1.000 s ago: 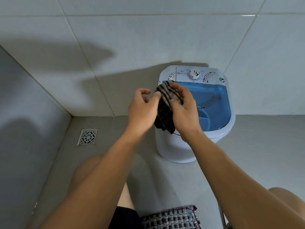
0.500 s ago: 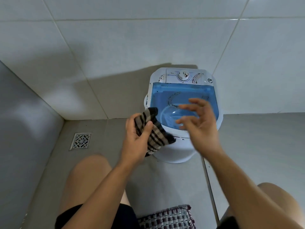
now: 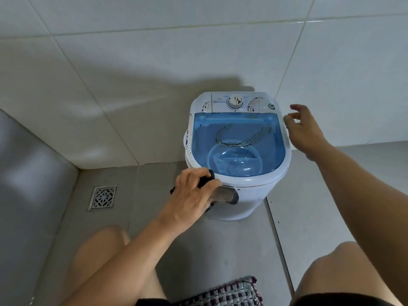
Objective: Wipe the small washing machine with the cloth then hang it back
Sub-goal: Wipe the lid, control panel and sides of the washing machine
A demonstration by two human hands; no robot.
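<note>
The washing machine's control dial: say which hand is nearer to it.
Right. The right hand hovers open just right of the dial, beside the machine's rim; the left hand presses the cloth low on the front-left side.

Both forearms are bare, without sleeves, and the hands are ungloved. Black shorts cover the thighs at 6 o'clock; the knees are bare.

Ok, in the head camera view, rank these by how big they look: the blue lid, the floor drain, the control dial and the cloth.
1. blue lid, clearly largest
2. floor drain
3. control dial, smallest
The cloth can't be ranked: the left hand covers most of it.
</note>
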